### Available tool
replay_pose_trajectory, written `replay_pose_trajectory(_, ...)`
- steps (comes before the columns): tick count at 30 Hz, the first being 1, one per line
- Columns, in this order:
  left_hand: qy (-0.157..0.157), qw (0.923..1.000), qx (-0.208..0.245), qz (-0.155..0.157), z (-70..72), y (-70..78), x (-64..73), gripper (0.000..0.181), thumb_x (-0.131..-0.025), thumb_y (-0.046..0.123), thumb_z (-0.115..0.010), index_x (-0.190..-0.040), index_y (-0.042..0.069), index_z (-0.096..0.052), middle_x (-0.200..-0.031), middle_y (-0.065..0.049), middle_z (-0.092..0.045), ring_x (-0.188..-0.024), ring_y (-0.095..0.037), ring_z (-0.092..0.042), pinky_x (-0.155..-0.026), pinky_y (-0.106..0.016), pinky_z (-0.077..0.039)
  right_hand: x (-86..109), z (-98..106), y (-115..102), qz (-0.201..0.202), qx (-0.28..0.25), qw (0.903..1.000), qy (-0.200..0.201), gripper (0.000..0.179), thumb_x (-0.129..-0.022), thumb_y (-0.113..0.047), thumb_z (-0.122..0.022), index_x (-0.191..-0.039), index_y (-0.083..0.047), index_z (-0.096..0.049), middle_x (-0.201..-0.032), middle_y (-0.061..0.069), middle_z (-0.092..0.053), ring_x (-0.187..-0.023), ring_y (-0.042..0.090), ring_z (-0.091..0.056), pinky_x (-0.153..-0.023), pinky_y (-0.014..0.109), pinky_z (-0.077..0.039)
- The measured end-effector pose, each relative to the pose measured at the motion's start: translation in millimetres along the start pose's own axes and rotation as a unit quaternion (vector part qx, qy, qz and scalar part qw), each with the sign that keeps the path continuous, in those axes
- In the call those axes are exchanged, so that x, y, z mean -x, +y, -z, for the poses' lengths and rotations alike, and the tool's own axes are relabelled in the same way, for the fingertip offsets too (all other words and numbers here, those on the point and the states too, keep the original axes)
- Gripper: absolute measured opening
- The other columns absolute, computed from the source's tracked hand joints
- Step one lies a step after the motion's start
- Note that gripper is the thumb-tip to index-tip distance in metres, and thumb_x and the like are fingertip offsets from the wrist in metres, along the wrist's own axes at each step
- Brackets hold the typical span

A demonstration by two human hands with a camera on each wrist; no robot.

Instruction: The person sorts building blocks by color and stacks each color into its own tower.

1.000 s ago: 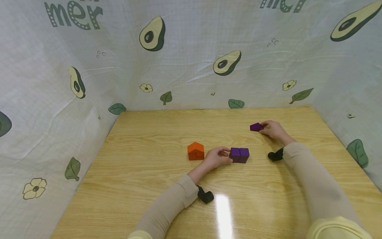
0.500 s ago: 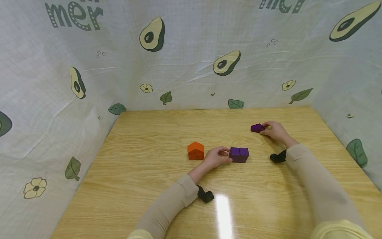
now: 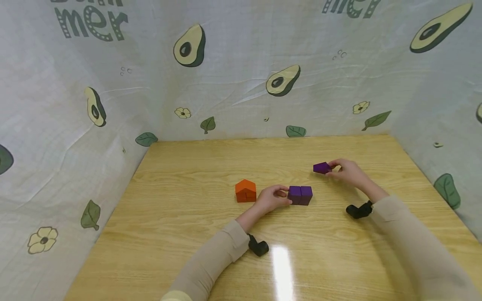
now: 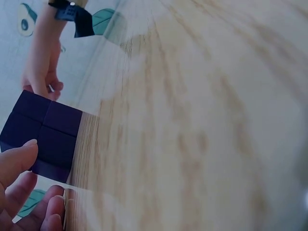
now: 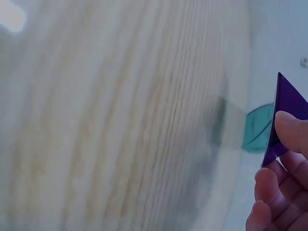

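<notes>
My left hand (image 3: 272, 198) is at the left end of a purple stack of blocks (image 3: 300, 195), thumb on the near side and a finger at the far side. In the left wrist view the thumb lies over the dark face of the stack (image 4: 45, 127), which shows seams between its blocks. My right hand (image 3: 348, 172) pinches a purple triangular block (image 3: 321, 168) by its right end, beyond and to the right of the stack. The right wrist view shows the thumb on the triangular block (image 5: 288, 98), with fingers curled beneath.
Left of my left hand stands an orange block house (image 3: 245, 191) with a peaked top. Everything rests on a wooden table (image 3: 180, 234). A patterned cloth (image 3: 233, 75) hangs behind and along both sides. Black wrist mounts (image 3: 258, 246) stick out below my sleeves.
My right hand has come slightly nearer to me with the triangular block, which is now closer to the purple stack. The left hand stays at the stack.
</notes>
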State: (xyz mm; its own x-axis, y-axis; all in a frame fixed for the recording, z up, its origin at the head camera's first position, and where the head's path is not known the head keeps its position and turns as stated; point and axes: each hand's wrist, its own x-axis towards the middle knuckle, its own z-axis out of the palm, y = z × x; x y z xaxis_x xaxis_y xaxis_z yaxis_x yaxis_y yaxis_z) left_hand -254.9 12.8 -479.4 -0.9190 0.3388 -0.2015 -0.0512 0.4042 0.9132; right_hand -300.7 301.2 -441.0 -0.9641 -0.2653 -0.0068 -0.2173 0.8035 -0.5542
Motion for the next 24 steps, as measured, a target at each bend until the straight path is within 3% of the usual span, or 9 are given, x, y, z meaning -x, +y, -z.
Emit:
replay_pose_trajectory(8,-0.012,0.9999,-0.009,-0.007,1.3,-1.4,-1.2,0.044,-0.074,0.027,-0.077,-0.115,0.020,-0.063,-0.097,0.004,-0.063,-0.087,-0.009,-0.056,-0.074,-0.023,-0.046,23.0,-9,-30,0.067,-0.008,0.9975,0.020,0.037,-0.083,-0.015,-0.067,-0.109,0.010,-0.058,-0.101,0.023,-0.061,-0.061,0.010,-0.047,-0.053,0.023,-0.040)
replay_pose_trajectory(20,-0.019,0.9996,-0.017,-0.015,6.5,7.5,-0.4,0.048,-0.076,0.030,-0.075,-0.120,0.022,-0.059,-0.114,-0.001,-0.060,-0.105,-0.019,-0.055,-0.083,-0.031,-0.046,41.1,-20,-59,0.105,-0.025,0.9939,0.023,0.031,-0.081,-0.012,-0.069,-0.106,0.005,-0.060,-0.096,0.014,-0.062,-0.062,0.006,-0.047,-0.053,0.023,-0.041)
replay_pose_trajectory(24,-0.019,0.9993,-0.019,-0.025,6.6,10.9,0.5,0.050,-0.076,0.030,-0.075,-0.122,0.022,-0.058,-0.118,-0.002,-0.059,-0.098,-0.018,-0.058,-0.078,-0.029,-0.048,43.7,-22,-66,0.114,-0.012,0.9933,0.015,0.032,-0.081,-0.016,-0.070,-0.105,0.003,-0.061,-0.094,0.011,-0.061,-0.061,0.005,-0.045,-0.053,0.022,-0.040)
